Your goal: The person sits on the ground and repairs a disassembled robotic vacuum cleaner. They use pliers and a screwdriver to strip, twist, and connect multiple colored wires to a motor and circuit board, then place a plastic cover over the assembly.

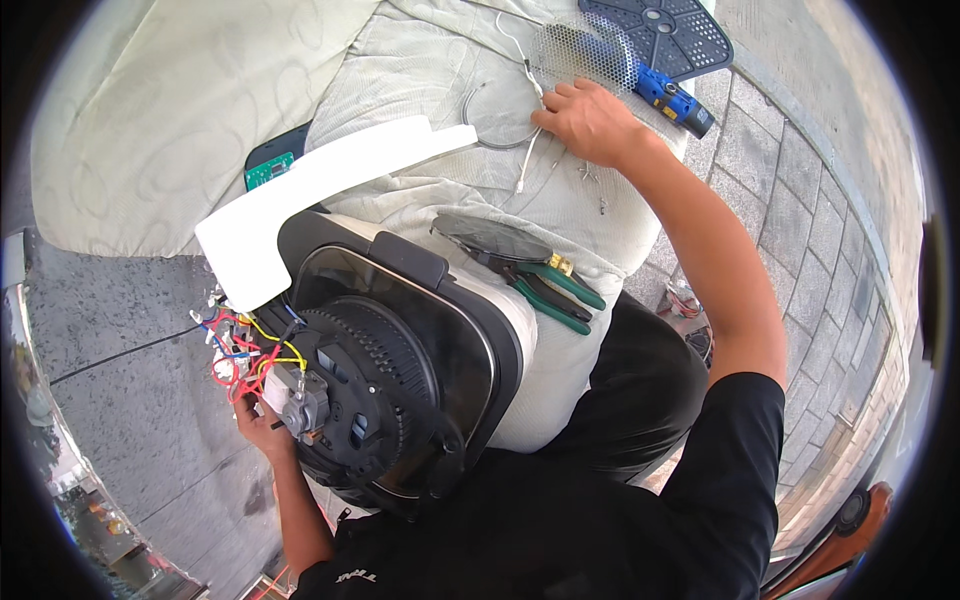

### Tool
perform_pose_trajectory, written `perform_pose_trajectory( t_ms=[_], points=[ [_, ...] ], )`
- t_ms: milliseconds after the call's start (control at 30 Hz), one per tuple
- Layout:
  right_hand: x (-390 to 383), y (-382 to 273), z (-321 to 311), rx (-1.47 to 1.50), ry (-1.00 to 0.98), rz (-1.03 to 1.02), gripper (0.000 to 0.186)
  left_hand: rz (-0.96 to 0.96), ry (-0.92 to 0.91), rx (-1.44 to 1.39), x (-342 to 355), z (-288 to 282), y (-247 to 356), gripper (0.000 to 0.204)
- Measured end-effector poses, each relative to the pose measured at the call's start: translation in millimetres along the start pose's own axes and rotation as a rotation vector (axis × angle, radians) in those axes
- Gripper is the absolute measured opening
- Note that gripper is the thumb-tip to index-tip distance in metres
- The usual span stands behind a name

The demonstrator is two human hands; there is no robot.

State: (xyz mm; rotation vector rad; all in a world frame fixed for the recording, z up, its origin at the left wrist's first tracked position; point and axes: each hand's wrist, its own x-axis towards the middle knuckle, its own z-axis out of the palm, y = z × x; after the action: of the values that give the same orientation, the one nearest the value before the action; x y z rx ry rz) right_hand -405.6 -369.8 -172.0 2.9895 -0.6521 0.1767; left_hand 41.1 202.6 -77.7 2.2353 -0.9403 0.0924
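Note:
An opened household appliance with a black body [460,350] and a round black ribbed housing [365,375] leans across my lap. A white curved shell piece [330,185] lies along its far side. At the lower left, my left hand [264,432] is closed under red, yellow and blue wires [245,365], beside a small grey motor [305,408]; its fingertips are partly hidden. My right hand [590,122] reaches far onto the pale cloth [420,80]. Its fingers curl together at a white cable [527,165], whose connector end sticks out below the thumb. A thin grey loop [480,118] lies beside it.
Green-handled pliers [555,295] and a dark round mesh disc [495,238] lie near the appliance. Beyond my right hand are a perforated metal disc [585,45], a blue power screwdriver [672,98] and a black slotted tray [665,35]. A green circuit board [270,170] sits far left.

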Motion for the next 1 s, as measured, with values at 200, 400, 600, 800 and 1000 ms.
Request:
perform_pose_trajectory(
  t_ms=[200, 400, 600, 800, 1000],
  points=[
    [-5, 3, 1, 0.007, 0.047, 0.024, 0.019, 0.046, 0.004, -0.075, 3, 13, 21, 0.037],
    [-4, -2, 2, 0.011, 0.066, 0.028, 0.031, 0.049, -0.04, 0.006, 0, 0, 4, 0.044],
    [-10, -5, 4, 0.0, 0.059, 0.13, 0.035, -0.006, -0.11, -0.053, 2, -3, 7, 0.05],
    [-11, -26, -9, 0.029, 0.229, 0.229, 0.039, -0.124, -0.173, -0.289, -2, -26, -48, 0.071],
    [-23, -55, -46, 0.254, 0.188, 0.284, 0.03, 0.034, -0.021, -0.118, 3, 14, 34, 0.036]
  ],
)
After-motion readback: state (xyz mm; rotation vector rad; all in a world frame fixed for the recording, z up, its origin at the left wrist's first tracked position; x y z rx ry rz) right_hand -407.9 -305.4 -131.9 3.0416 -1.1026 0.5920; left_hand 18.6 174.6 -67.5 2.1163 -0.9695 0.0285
